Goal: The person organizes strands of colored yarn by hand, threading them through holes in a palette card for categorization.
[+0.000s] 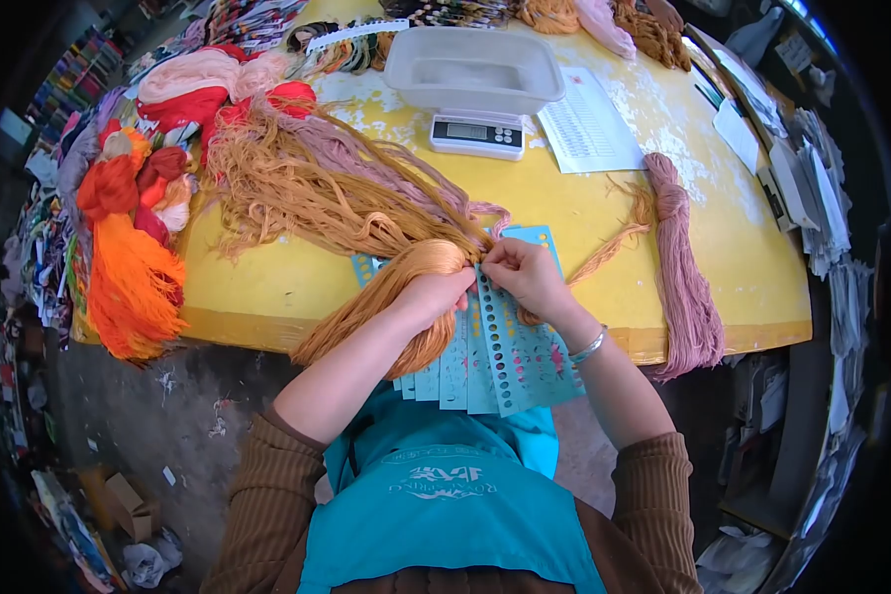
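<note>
My left hand is closed at the top of the skein of orange-gold thread, which hangs down on both sides of my forearm. Its fingers are partly hidden. My right hand is closed in a pinch on thread beside it, where brown and mauve strands meet the top of several light blue punched cards. These cards fan out over the table's front edge, with holes along their sides and pink marks. Long brown-gold thread spreads to the left, with mauve thread alongside.
Red and orange yarn bundles overhang the yellow table at left. A digital scale with a clear plastic tub behind it stands at the back. A printed sheet and a mauve skein lie right.
</note>
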Motion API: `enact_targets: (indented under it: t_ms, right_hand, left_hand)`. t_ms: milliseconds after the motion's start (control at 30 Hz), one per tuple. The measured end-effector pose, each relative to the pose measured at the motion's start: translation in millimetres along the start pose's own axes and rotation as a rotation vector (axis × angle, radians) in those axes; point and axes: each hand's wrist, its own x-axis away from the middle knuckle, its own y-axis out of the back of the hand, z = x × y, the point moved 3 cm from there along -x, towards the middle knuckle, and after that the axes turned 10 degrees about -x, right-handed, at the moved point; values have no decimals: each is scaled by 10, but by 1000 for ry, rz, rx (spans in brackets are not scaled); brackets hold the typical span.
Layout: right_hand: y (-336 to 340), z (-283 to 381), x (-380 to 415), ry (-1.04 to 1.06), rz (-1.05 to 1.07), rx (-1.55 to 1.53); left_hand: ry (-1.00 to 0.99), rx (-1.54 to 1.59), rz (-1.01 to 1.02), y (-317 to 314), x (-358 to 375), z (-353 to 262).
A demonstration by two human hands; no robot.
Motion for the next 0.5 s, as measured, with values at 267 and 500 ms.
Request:
enact_targets:
  t_ms: [267,500]
  right_hand:
    - [-36,-99,-45,30,-7,154]
    - [-62,-124,-46,49,-52,160]
  left_hand:
    - [16,-234,-92,385,151,94]
    - [-9,147,-46,286,165,38]
